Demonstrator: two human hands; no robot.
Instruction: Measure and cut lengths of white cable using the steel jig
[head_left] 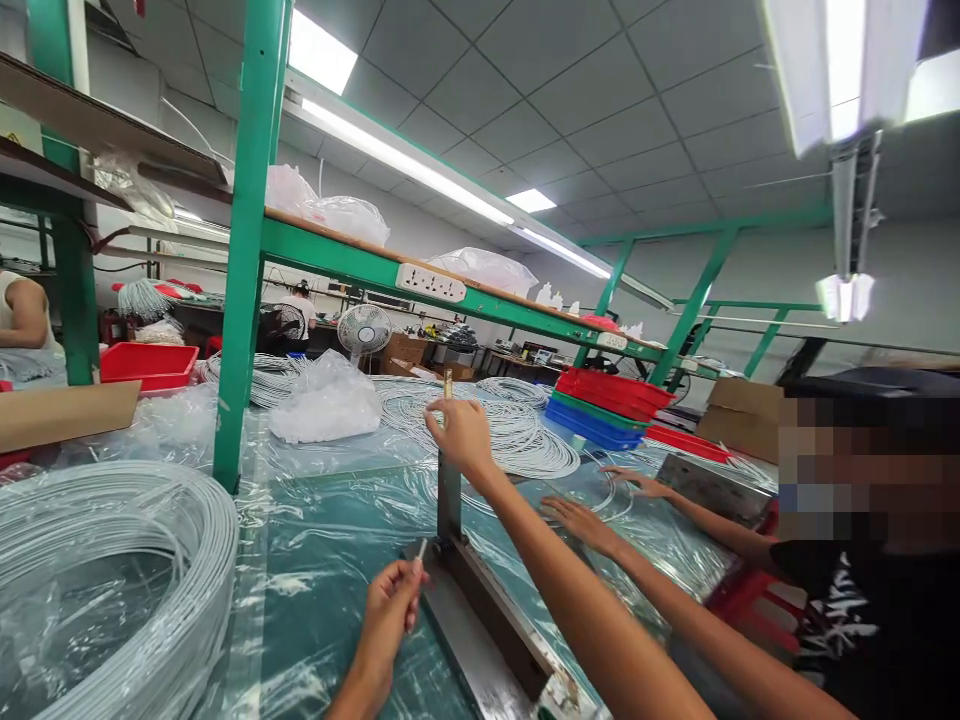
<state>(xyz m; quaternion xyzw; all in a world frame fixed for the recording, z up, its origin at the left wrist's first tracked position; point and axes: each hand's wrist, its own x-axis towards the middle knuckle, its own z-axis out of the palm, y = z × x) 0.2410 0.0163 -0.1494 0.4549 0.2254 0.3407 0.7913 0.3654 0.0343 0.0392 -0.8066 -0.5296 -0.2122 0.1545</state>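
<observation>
My left hand [391, 608] is closed in a pinch around a thin white piece [421, 556], whose tip sticks up past the fingertips. It is beside the metal base [480, 650] of a bench fixture. An upright metal post [449, 500] rises from the fixture's far end. My right hand [463, 430] is raised at the top of this post with its fingers curled. A brass-coloured tip [448, 383] shows just above them. What the right fingers hold, if anything, is hidden.
A big coil of white cable [210, 570] lies at left, and more cable coils [517, 440] lie behind the post. A co-worker's hands [585, 522] reach over the table from the right. Red and blue trays [600, 410] are stacked behind. A green frame post [244, 250] stands at left.
</observation>
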